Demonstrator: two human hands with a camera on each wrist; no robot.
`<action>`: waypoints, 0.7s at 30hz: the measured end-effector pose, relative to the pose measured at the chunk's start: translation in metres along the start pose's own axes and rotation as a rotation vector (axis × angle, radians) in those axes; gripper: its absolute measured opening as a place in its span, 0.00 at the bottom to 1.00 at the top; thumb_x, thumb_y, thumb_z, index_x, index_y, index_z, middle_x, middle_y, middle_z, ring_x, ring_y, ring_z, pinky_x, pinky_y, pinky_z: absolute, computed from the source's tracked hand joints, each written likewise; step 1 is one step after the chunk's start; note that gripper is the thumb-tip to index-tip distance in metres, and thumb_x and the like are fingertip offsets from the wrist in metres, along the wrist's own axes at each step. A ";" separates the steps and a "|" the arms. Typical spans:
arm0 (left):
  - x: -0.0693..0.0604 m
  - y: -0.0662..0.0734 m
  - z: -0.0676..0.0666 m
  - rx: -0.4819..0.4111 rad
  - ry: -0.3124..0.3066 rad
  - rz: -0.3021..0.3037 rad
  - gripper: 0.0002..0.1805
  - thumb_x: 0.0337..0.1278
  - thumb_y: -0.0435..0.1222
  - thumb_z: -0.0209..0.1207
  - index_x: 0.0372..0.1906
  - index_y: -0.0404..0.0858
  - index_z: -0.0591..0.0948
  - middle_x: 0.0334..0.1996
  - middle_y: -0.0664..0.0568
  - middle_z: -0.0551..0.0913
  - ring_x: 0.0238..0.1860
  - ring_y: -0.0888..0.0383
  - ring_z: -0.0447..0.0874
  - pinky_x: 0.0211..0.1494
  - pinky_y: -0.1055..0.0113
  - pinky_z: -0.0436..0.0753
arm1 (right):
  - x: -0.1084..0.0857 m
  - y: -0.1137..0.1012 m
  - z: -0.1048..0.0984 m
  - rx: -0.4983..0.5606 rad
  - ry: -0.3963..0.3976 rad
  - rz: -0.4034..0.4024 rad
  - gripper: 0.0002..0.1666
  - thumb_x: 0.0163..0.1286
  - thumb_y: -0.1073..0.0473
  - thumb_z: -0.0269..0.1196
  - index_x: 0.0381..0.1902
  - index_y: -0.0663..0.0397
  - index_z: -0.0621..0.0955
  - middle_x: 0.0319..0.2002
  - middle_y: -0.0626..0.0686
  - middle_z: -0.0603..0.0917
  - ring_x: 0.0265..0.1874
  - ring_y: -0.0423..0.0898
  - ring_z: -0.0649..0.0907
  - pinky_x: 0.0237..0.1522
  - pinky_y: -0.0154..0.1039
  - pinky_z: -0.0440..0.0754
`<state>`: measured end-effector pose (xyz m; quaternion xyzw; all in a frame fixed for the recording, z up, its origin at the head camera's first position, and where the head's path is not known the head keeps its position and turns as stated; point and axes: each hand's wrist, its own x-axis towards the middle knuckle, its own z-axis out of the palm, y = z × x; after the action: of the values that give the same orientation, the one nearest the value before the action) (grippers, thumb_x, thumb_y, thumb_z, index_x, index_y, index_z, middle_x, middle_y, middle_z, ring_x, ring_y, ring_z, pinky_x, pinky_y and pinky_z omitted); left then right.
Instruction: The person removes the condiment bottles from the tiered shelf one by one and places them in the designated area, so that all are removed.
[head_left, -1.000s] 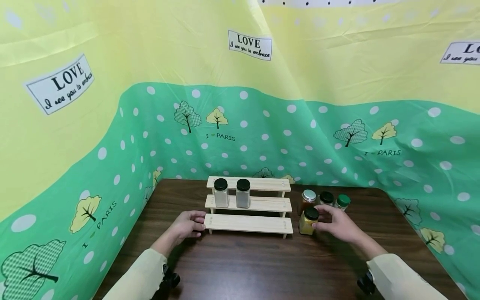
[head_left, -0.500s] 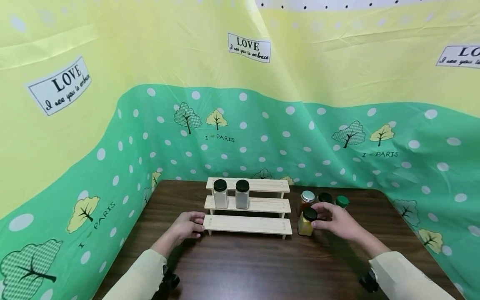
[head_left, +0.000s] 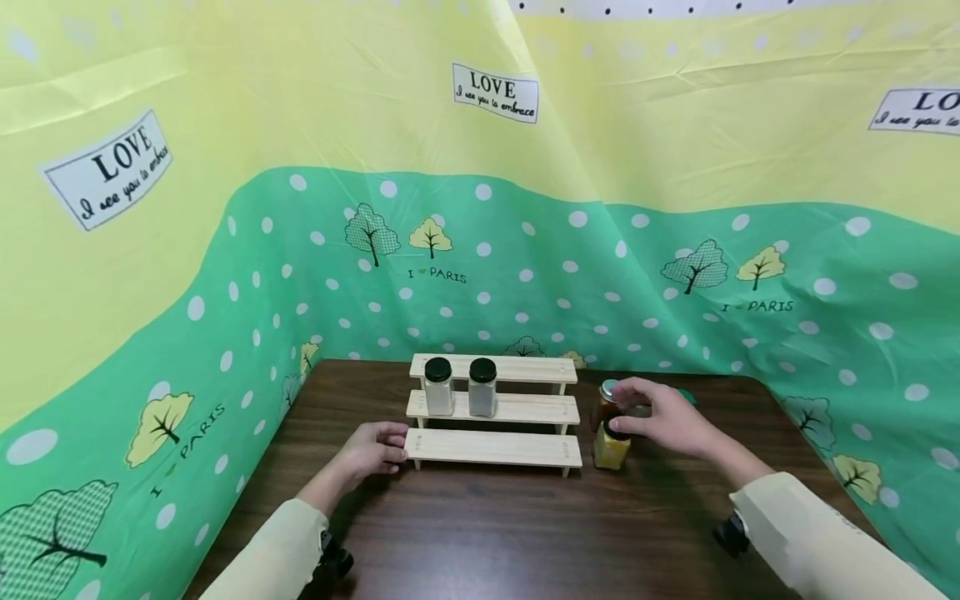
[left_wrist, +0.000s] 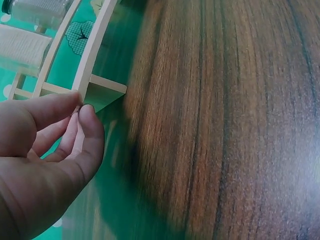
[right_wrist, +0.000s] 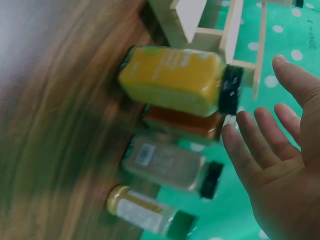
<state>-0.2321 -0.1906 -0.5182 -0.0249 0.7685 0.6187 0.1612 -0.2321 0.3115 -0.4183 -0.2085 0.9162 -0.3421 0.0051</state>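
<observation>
A three-tier wooden rack (head_left: 492,447) stands on the table, two black-capped jars (head_left: 439,388) on its middle tier. The left hand (head_left: 367,455) pinches the left end of the bottom tier; the left wrist view shows thumb and fingers (left_wrist: 90,125) meeting at the board's end (left_wrist: 87,65). Right of the rack stands a yellow jar (head_left: 611,448) with a black cap. The right hand (head_left: 667,418) is over it, and in the right wrist view its fingers are spread, off the yellow jar (right_wrist: 172,80) and beside the caps.
Behind the yellow jar stands a silver-capped, reddish-brown jar (head_left: 606,405). The right wrist view also shows a black-capped jar (right_wrist: 165,164) and a green-capped jar (right_wrist: 145,210). A patterned cloth (head_left: 525,250) hangs behind the table (head_left: 480,533).
The right hand has let go of the yellow jar, rising a little above it and hiding the jars behind. The left hand stays at the rack's end.
</observation>
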 end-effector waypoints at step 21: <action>0.002 0.005 -0.001 0.044 0.001 -0.003 0.29 0.52 0.18 0.65 0.63 0.28 0.77 0.44 0.41 0.80 0.34 0.54 0.85 0.37 0.57 0.88 | 0.064 -0.069 0.046 0.150 -0.066 -0.034 0.35 0.68 0.48 0.72 0.67 0.56 0.76 0.58 0.58 0.82 0.57 0.57 0.84 0.54 0.50 0.85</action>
<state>-0.2358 -0.1896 -0.5136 -0.0228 0.7819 0.6016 0.1621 -0.2573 0.2115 -0.4018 -0.2342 0.8838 -0.4026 0.0449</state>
